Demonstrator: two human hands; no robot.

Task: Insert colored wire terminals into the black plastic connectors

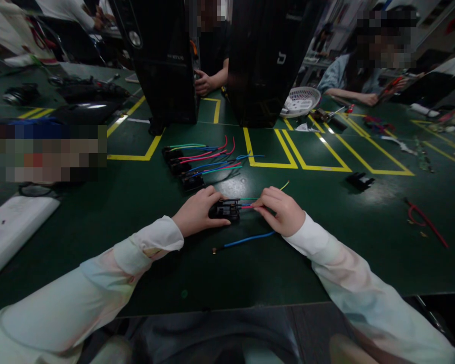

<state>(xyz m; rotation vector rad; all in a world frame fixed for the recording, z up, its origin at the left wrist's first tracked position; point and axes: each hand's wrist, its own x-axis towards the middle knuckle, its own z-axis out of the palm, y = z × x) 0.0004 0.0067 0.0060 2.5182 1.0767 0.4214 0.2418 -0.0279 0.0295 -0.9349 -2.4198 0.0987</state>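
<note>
Near the middle of the green table, my left hand (pixel 200 211) is closed around a small black connector block (pixel 229 210), thumb in front and fingers behind. Coloured wires, among them a pink one (pixel 247 207) and a green one, run out of its right side. My right hand (pixel 282 210) pinches these wires just right of the block; a yellow-green end sticks out behind the hand. In front of both hands lies a loose blue wire (pixel 249 238) with a small metal terminal at its left end. Behind my left hand, several black connectors (pixel 182 162) with coloured wires lie in a row.
Two tall black cases (pixel 167 65) stand at the back, a person's hand (pixel 208 82) between them. A white basket (pixel 301 100) is behind right. On the right lie a black connector (pixel 360 181) and red wire (pixel 426 222). A white box (pixel 18 232) is at left.
</note>
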